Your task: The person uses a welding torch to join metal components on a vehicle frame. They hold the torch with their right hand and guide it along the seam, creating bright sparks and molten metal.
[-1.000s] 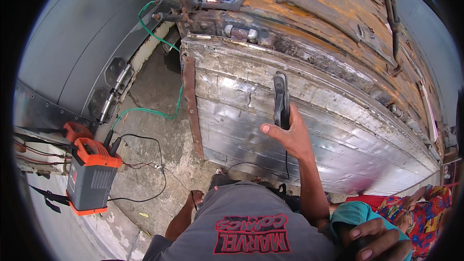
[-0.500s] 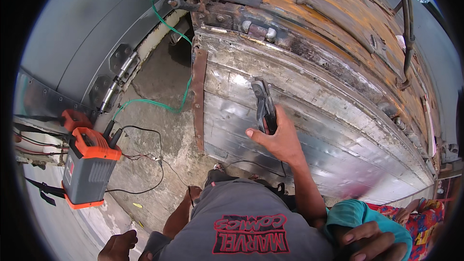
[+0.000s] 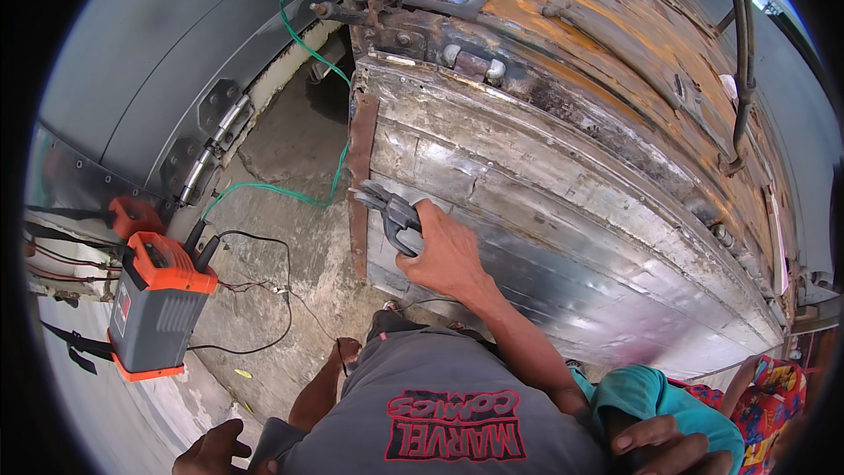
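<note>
My right hand is wrapped round the handles of a grey plier-like metal clamp. The clamp's jaws point left, at the brown rusty strip along the edge of a ribbed silvery metal panel. I cannot tell whether jaws and strip touch. My left hand hangs low beside my grey shirt, near a thin black cord; its fingers are too small and hidden to read. Two large hands, apparently another person's, show at the lower edge: one hand at left, another hand at right.
An orange and grey welding machine stands at left, with a green cable and black cables running over the concrete floor. A rusty brown metal surface lies behind the panel. People in teal and red patterned clothes are at lower right.
My right hand has moved left and slightly down with the clamp, from over the middle of the panel to its left edge. The clamp's jaws have turned from pointing up to pointing left.
</note>
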Action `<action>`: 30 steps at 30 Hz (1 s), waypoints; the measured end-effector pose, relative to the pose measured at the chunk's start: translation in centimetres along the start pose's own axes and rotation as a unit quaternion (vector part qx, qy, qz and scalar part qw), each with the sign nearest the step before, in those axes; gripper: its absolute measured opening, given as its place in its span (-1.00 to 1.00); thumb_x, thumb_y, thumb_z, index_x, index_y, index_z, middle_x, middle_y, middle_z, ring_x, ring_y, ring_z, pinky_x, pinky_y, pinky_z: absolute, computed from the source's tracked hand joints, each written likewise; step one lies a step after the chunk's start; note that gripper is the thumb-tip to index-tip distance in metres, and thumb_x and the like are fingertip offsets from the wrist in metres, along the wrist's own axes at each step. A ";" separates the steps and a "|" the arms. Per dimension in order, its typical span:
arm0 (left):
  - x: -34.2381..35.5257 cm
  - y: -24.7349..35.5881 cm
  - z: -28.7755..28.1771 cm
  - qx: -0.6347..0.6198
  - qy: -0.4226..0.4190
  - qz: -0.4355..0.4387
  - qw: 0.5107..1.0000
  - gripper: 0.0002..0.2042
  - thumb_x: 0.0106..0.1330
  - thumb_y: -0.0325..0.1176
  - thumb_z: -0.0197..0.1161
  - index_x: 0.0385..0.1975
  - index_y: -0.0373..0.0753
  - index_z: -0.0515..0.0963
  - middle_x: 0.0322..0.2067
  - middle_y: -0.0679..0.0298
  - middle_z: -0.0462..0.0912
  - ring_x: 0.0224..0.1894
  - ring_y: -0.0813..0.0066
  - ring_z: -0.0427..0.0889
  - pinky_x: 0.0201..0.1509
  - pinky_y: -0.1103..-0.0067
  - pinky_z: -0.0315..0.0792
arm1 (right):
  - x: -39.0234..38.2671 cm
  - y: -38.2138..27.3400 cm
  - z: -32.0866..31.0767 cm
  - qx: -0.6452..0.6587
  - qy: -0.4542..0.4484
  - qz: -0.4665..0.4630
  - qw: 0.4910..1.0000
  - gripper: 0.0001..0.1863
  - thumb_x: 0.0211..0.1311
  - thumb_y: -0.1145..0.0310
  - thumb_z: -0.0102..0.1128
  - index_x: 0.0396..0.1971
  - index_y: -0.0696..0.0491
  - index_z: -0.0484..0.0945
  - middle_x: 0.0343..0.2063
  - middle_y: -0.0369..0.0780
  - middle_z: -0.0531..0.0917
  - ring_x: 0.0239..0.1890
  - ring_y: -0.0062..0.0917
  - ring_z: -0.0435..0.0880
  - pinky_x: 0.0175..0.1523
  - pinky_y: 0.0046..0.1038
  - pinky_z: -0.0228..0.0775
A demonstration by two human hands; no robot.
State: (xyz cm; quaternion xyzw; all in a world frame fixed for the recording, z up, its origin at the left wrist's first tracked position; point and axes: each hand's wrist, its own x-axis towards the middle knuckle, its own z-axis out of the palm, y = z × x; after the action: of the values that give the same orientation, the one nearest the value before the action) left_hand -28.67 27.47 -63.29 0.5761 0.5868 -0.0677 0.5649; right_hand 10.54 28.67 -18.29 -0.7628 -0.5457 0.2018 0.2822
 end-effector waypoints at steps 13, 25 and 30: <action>0.5 3.4 -1.1 -0.071 -0.017 -0.011 0.997 -0.71 0.42 -0.14 0.27 -0.48 -0.15 0.75 -0.48 0.06 0.74 -0.33 0.10 0.77 -0.14 0.10 0.56 | 2.2 1.7 -3.1 0.104 0.014 0.047 0.993 -0.30 0.04 0.02 0.64 0.00 0.18 0.50 -0.31 -0.08 0.68 -0.27 -0.14 0.70 -0.10 -0.15 0.52; 0.7 3.7 -0.1 0.514 -0.101 0.358 0.773 -0.78 0.20 -0.28 0.50 -0.17 -0.14 0.80 -0.17 0.23 0.85 -0.08 0.18 0.84 -0.02 0.29 0.72 | -1.8 7.8 -9.9 0.431 0.129 0.053 0.892 -0.39 0.06 0.15 0.67 0.01 0.10 0.54 -0.34 -0.39 0.52 -0.33 -0.67 0.51 -0.17 -0.52 0.38; 0.5 2.1 0.5 0.388 -0.113 0.338 0.850 -0.81 0.34 -0.26 0.43 -0.22 -0.23 0.76 -0.30 0.26 0.80 -0.25 0.32 0.79 -0.16 0.39 0.69 | -2.9 6.7 -10.2 0.438 0.156 0.043 0.884 -0.35 0.04 0.06 0.72 -0.02 0.10 0.55 -0.36 -0.40 0.53 -0.33 -0.67 0.50 -0.18 -0.53 0.37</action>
State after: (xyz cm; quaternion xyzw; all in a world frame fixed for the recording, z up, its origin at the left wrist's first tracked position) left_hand -26.63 28.10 -62.65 0.8999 0.2139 -0.1592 0.3452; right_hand 20.74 22.09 -14.92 -0.6058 -0.3171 0.3110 0.6601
